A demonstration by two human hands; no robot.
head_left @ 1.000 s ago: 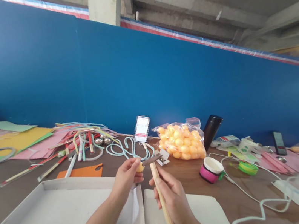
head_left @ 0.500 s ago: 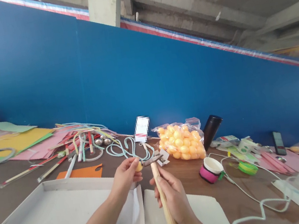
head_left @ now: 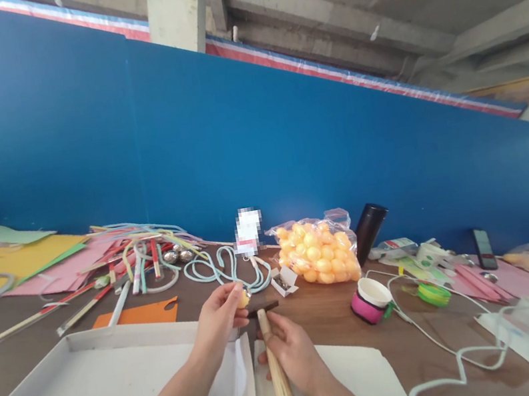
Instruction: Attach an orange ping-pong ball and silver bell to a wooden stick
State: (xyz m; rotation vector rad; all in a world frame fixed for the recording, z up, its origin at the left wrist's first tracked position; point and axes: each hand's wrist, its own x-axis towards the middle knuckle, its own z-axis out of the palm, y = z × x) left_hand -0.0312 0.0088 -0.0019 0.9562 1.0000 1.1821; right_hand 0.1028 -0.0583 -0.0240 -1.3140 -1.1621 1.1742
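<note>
The left hand [head_left: 218,317] pinches a yellow ball [head_left: 242,301] between thumb and fingertips, a shiny metal bit showing at its far side, while the right hand [head_left: 298,354] closes around the wooden handle of a hammer [head_left: 282,387], gripping it near the head. The key relation is between these two: the handle's long axis runs away from the body, and the dark hammer head [head_left: 272,305] lies crosswise at its far end, its left tip reaching toward the ball, just beside and below it; whether they touch, I cannot tell. The ball sits left of the handle and a little beyond the right hand. On the counter [head_left: 316,309], past the hammer head, stand a small open box [head_left: 284,280] and a clear bag of orange balls [head_left: 317,253]; a white tray [head_left: 122,380] lies below the left forearm.
</note>
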